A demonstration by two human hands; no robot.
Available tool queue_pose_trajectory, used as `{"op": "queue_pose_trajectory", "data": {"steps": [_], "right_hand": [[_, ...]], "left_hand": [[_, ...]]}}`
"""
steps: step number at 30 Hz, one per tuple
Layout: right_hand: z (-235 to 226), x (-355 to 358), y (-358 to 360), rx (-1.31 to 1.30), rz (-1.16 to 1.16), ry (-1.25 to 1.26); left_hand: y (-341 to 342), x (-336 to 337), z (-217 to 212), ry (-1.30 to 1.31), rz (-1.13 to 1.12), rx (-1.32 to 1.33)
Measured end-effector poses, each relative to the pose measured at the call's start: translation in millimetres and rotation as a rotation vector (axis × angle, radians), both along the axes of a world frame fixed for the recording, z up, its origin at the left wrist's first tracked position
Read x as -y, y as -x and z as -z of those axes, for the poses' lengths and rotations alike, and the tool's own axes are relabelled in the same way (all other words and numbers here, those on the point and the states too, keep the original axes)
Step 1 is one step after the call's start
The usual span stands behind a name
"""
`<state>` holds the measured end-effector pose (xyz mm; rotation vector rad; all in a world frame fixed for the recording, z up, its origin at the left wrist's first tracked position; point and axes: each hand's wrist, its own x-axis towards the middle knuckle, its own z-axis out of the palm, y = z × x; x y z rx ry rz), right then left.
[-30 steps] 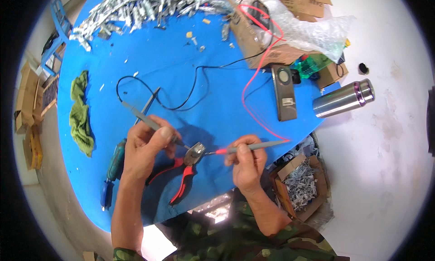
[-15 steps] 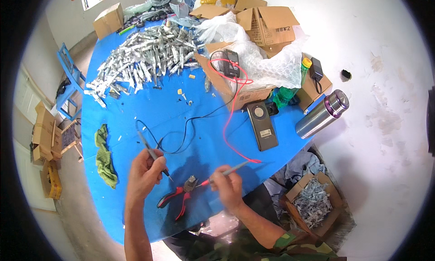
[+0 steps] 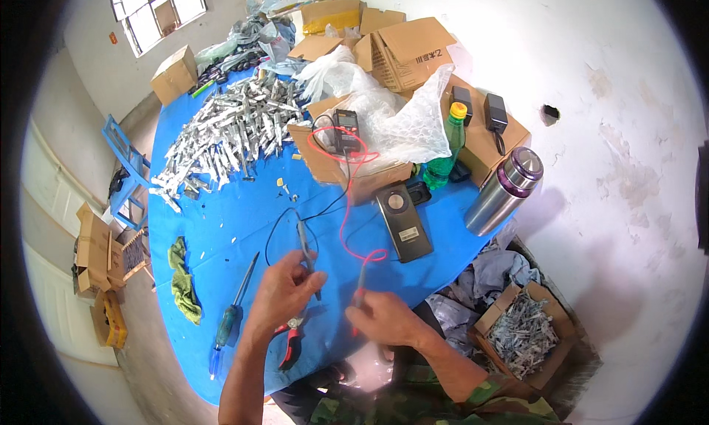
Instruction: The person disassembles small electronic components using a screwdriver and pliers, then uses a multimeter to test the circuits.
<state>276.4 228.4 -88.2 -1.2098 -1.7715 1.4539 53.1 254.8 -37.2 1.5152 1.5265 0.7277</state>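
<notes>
My left hand (image 3: 284,290) grips a grey test probe (image 3: 304,245) whose black lead (image 3: 284,220) loops back over the blue table (image 3: 221,225). My right hand (image 3: 388,318) holds a second probe (image 3: 360,283) with a red lead (image 3: 347,211). Both leads run up to a dark multimeter (image 3: 345,129) lying on an open cardboard box. Red-handled pliers (image 3: 289,342) lie on the table just below my left hand, partly hidden by it.
A green-handled screwdriver (image 3: 229,323) and a green rag (image 3: 185,290) lie to the left. A dark flat device (image 3: 404,223), a steel flask (image 3: 502,192) and a green bottle (image 3: 445,148) stand at right. A heap of silver pieces (image 3: 221,133) fills the far table. Boxes crowd the back.
The view has tilted up, showing more of the far table. Both hands have lifted the probes off the pliers, which now lie on the table.
</notes>
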Motion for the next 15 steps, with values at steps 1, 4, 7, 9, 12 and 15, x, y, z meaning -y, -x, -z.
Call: {"op": "queue_pose_trajectory", "data": {"steps": [1,4,7,9,12,15], "right_hand": [[-1,-2,-5,0.014,-0.017,0.008],[2,-8,-14,0.062,-0.061,0.012],[13,-13,-16,0.156,-0.092,-0.029],[19,-16,-16,0.247,-0.124,-0.065],[23,-26,-20,0.328,-0.144,-0.159],[16,-41,-19,0.429,-0.161,-0.182]], "left_hand": [[-8,-1,-3,0.007,0.002,-0.027],[-28,-10,6,-0.008,-0.02,-0.115],[-32,-25,26,0.019,-0.017,-0.241],[-31,-34,43,-0.019,-0.028,-0.295],[-34,-48,62,-0.128,-0.039,-0.328],[-38,-66,67,-0.105,-0.017,-0.355]]}}
